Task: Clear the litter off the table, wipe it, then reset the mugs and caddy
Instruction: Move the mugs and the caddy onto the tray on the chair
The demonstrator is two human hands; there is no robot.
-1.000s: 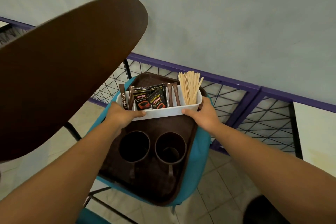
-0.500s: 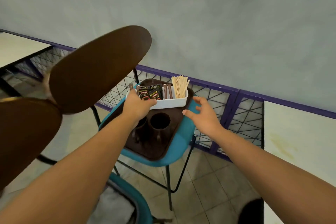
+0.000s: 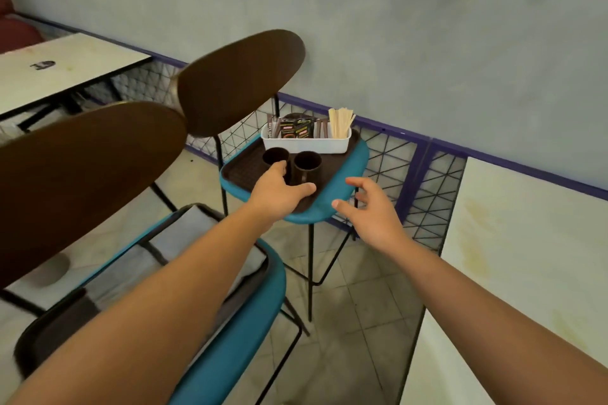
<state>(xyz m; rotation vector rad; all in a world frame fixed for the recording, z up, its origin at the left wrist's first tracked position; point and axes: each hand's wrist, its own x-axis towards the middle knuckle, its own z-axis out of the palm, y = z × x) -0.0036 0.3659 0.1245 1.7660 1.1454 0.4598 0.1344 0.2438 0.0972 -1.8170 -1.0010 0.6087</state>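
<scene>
Setting: a small café or canteen seating area. Evidence: two pale rectangular counters, one at left (image 3: 62, 72) and one at right (image 3: 523, 273), both set along a grey plastered wall (image 3: 427, 26) with a purple rail and wire-mesh panel (image 3: 404, 174) at its foot. Teal-seated chairs (image 3: 332, 204) with dark oval wooden backs (image 3: 240, 79) and thin black metal legs stand between the counters. On the far chair seat sits a brown serving tray (image 3: 243, 168) carrying two dark mugs (image 3: 307, 163) and a white caddy (image 3: 306, 143) stocked with instant-coffee sachets (image 3: 296, 128) and wooden stirrers (image 3: 340, 122). Floor is pale tile (image 3: 358, 299).
</scene>
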